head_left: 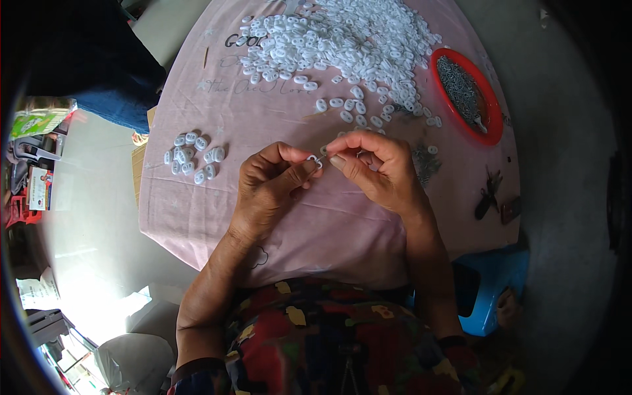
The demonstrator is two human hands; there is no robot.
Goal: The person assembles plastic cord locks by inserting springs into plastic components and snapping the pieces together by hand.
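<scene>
My left hand (270, 184) pinches a small white plastic ring piece (315, 160) between thumb and forefinger over a table covered in pink cloth (217, 210). My right hand (375, 168) meets it from the right, fingertips closed on the same piece or on a tiny part pressed against it; which one I cannot tell. A large heap of the same white pieces (336, 46) lies at the far side of the table. A small separate cluster of white pieces (193, 155) sits to the left of my left hand.
A red round tray (490, 122) holding small dark metal parts stands at the right. A little pile of dark metal bits (424, 163) lies by my right wrist. Pliers (488, 191) rest near the right edge. A blue plastic stool (490, 289) stands below.
</scene>
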